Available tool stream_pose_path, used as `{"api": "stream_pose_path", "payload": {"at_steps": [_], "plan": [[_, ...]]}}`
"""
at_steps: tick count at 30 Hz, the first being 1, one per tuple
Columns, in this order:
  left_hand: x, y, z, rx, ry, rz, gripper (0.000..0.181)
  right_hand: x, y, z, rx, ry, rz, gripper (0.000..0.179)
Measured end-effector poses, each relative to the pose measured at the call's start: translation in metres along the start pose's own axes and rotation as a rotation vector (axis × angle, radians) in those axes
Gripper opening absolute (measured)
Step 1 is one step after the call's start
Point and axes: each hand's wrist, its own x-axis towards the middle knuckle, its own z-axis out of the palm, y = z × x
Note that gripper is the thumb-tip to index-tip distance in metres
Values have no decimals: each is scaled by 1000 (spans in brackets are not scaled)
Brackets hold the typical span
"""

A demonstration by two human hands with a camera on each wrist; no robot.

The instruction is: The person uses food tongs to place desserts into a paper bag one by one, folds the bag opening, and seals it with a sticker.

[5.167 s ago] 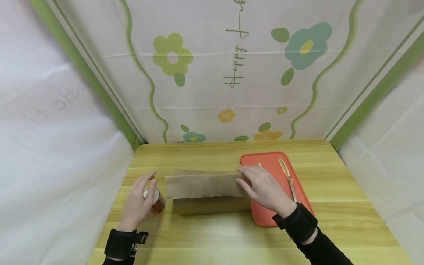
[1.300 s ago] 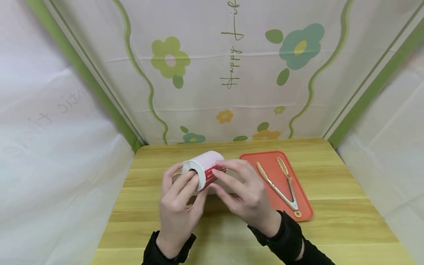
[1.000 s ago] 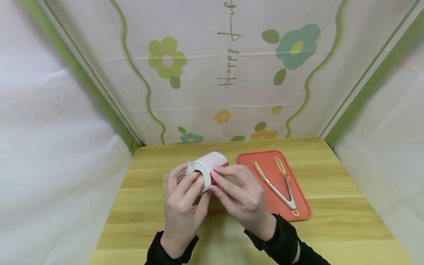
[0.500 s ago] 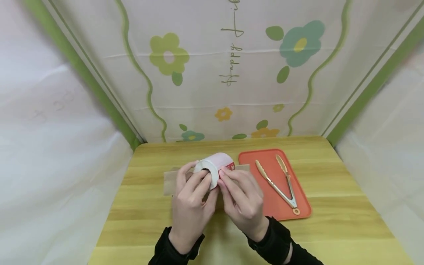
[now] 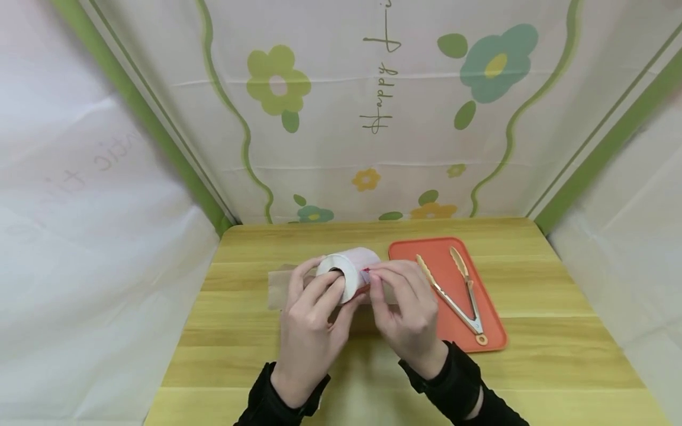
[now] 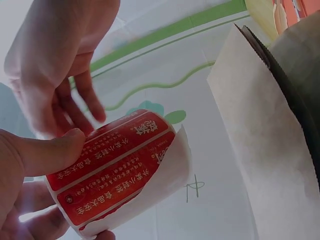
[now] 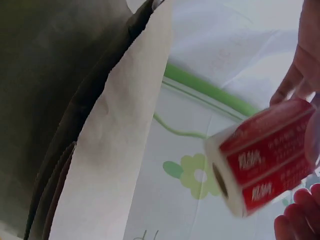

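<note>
My left hand (image 5: 311, 322) holds a roll of red stickers (image 5: 359, 260), two fingers inside its core and the thumb on its side. White backing faces up in the head view; rows of red labels show on the roll (image 6: 120, 170) in the left wrist view. At the roll's right side my right hand (image 5: 407, 307) pinches a small sticker edge (image 5: 366, 272) between thumb and fingertips. Below and behind the hands stands a brown paper bag (image 5: 279, 289) with its top folded over, mostly hidden in the head view. Its fold (image 7: 117, 125) looms large in the right wrist view.
A red tray (image 5: 405, 248) lies on the wooden table (image 5: 538, 331), right of the hands. On it rest spread tongs (image 5: 471, 322) with tan tips. White printed cloth walls (image 5: 341, 118) enclose the back and both sides.
The roll, earlier standing on the table left of the bag, is now held up over the bag. The right hand has left the bag's fold and lately drawn slightly away from the roll, pinching a sticker edge.
</note>
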Motion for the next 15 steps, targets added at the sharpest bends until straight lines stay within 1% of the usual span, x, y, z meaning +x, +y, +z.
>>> {"api": "stream_pose_path", "payload": {"at_steps": [3, 6, 11, 15], "plan": [[0, -1, -5, -8, -4, -18, 20, -2, 5, -3, -2, 1, 65, 26], [0, -4, -10, -9, 23, -20, 21, -3, 10, -6, -16, -4, 128, 27], [0, -10, -20, 6, 62, -11, 29, -5, 16, -12, -66, -10, 221, 29], [-1, -15, -29, 28, 84, -13, 31, -7, 20, -14, -81, 9, 287, 31]]}}
